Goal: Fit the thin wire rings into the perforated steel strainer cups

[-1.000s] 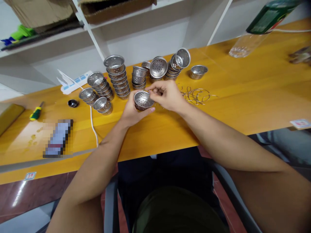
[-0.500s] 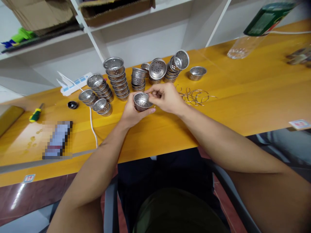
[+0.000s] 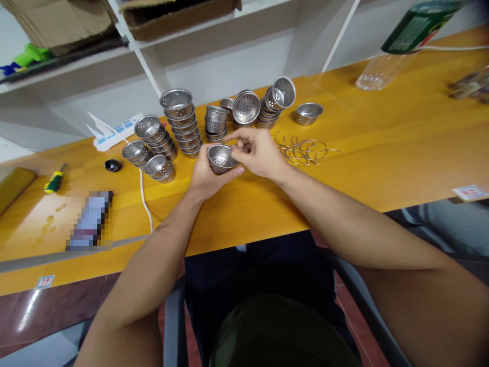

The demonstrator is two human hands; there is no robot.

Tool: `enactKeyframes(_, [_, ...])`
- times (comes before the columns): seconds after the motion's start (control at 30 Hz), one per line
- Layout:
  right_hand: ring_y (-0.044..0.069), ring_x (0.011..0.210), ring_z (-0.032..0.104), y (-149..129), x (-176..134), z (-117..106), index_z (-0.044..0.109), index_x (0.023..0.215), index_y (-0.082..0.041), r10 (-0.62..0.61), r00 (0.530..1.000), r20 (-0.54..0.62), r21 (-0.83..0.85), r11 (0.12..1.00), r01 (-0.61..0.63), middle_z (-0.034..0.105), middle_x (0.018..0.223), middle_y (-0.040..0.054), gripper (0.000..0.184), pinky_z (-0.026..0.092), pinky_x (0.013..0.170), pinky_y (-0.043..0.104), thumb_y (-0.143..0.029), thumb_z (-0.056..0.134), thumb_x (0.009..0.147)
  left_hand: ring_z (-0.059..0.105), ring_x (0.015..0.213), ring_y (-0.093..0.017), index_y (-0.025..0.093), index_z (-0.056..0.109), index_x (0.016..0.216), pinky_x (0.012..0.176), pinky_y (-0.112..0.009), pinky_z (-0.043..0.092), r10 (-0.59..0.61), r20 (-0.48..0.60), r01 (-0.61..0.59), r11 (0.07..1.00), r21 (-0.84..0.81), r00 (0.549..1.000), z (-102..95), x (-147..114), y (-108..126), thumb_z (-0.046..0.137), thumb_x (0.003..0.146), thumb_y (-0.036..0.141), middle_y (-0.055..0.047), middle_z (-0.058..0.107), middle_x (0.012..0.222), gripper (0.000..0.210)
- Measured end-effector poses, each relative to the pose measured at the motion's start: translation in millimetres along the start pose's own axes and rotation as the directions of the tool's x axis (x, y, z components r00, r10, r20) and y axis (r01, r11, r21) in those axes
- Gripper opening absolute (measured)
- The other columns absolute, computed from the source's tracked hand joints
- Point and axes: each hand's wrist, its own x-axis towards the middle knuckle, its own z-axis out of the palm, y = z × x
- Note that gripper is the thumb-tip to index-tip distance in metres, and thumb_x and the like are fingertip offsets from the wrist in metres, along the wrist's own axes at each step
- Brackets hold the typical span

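A small perforated metal cup (image 3: 221,157) is gripped in my left hand (image 3: 206,176), its mouth tilted up toward me. Fingers and thumb wrap round its outer wall. My right hand (image 3: 260,153) is at the cup's right rim, thumb and index finger pinched together; whatever lies between them is too small or hidden to make out. Just right of that hand lies a loose heap of thin curved wire rings (image 3: 305,150). Behind both hands stand stacks of the same cups, among them a tall stack (image 3: 183,122) and a leaning stack (image 3: 269,109).
A single metal cup (image 3: 308,114) sits at the back right, near a plastic bottle (image 3: 401,46). On the left are a phone (image 3: 90,220), a screwdriver (image 3: 55,181), a small dark round object (image 3: 113,165) and a power strip (image 3: 118,133) with a white cable. Shelves rise behind the table.
Both hands stay at the cup in nearly the same pose. The whole view has shifted very slightly; nothing has visibly been let go or picked up.
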Motion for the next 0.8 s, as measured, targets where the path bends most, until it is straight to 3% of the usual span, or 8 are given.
enactKeyframes(0.07, [0.015,0.069,0.052,0,1,0,0.089,0.119,-0.019,-0.018,1.0,0.006,0.089,0.996,0.017,0.059,0.078,-0.0052,0.023,0.044,0.07,0.032,-0.018,0.084,0.096,0.088,0.112,-0.024,0.026,0.07,0.138,0.097,-0.039,0.072,-0.022,-0.007,0.022,1.0,0.002,1.0,-0.6,1,7,0.108,0.083,0.098,-0.007,0.087,0.127,0.098])
enactKeyframes(0.13, [0.015,0.068,0.053,0,3,-6,0.087,0.112,-0.019,-0.041,0.994,0.098,0.218,0.976,0.019,0.064,0.079,-0.0035,0.012,0.044,0.066,0.031,-0.029,0.086,0.105,0.084,0.102,-0.022,0.024,0.074,0.132,0.088,-0.036,0.07,-0.052,-0.005,0.052,0.998,-0.032,0.999,-2.1,3,11,0.104,0.085,0.101,-0.006,0.087,0.119,0.095])
enactKeyframes(0.2, [0.013,0.067,0.054,-1,5,-14,0.085,0.111,-0.02,-0.079,0.97,0.23,0.327,0.945,0.0,0.067,0.081,-0.003,0.027,0.044,0.065,0.03,-0.046,0.092,0.114,0.081,0.093,-0.02,0.024,0.076,0.126,0.082,-0.034,0.067,-0.088,0.0,0.088,0.993,-0.072,0.996,-4.3,4,13,0.101,0.086,0.105,-0.004,0.087,0.111,0.094])
enactKeyframes(0.3, [0.012,0.065,0.054,-3,8,-24,0.082,0.113,-0.022,-0.106,0.932,0.348,0.396,0.917,-0.043,0.065,0.078,-0.0057,0.053,0.046,0.063,0.029,-0.067,0.108,0.107,0.082,0.093,-0.02,0.025,0.076,0.126,0.085,-0.035,0.068,-0.116,0.025,0.118,0.987,-0.109,0.993,-7.9,5,11,0.1,0.084,0.107,-0.004,0.087,0.111,0.095])
enactKeyframes(0.4, [0.014,0.068,0.057,-5,9,-25,0.079,0.109,-0.024,-0.052,0.936,0.347,0.388,0.917,-0.093,0.063,0.076,-0.0064,0.07,0.049,0.064,0.03,-0.081,0.116,0.093,0.087,0.11,-0.024,0.026,0.073,0.134,0.096,-0.04,0.073,-0.076,0.063,0.082,0.991,-0.107,0.995,-10.9,4,4,0.109,0.076,0.102,-0.006,0.087,0.125,0.102])
enactKeyframes(0.5, [0.017,0.074,0.06,-5,9,-21,0.078,0.105,-0.024,-0.018,0.942,0.335,0.369,0.923,-0.113,0.065,0.079,-0.0047,0.077,0.052,0.067,0.031,-0.088,0.118,0.085,0.087,0.122,-0.028,0.027,0.07,0.142,0.106,-0.044,0.074,-0.031,0.081,0.034,0.999,-0.039,0.996,-13.1,2,-2,0.109,0.083,0.097,-0.009,0.085,0.134,0.099])
enactKeyframes(0.6, [0.017,0.074,0.06,-6,8,-19,0.078,0.103,-0.024,-0.006,0.941,0.337,0.36,0.925,-0.123,0.068,0.081,-0.0033,0.078,0.053,0.069,0.032,-0.088,0.118,0.083,0.086,0.123,-0.027,0.028,0.068,0.146,0.109,-0.046,0.074,-0.003,0.094,0.002,1.0,0.014,0.996,-14.4,1,-5,0.104,0.092,0.094,-0.009,0.084,0.137,0.092])
enactKeyframes(0.8, [0.015,0.072,0.059,-5,7,-17,0.08,0.102,-0.023,-0.032,0.945,0.327,0.384,0.918,-0.102,0.07,0.081,-0.0031,0.075,0.054,0.07,0.031,-0.084,0.119,0.085,0.087,0.126,-0.029,0.027,0.067,0.149,0.113,-0.047,0.075,0.037,0.103,-0.04,0.999,0.03,0.994,-14.1,1,-4,0.1,0.098,0.094,-0.01,0.084,0.14,0.09])
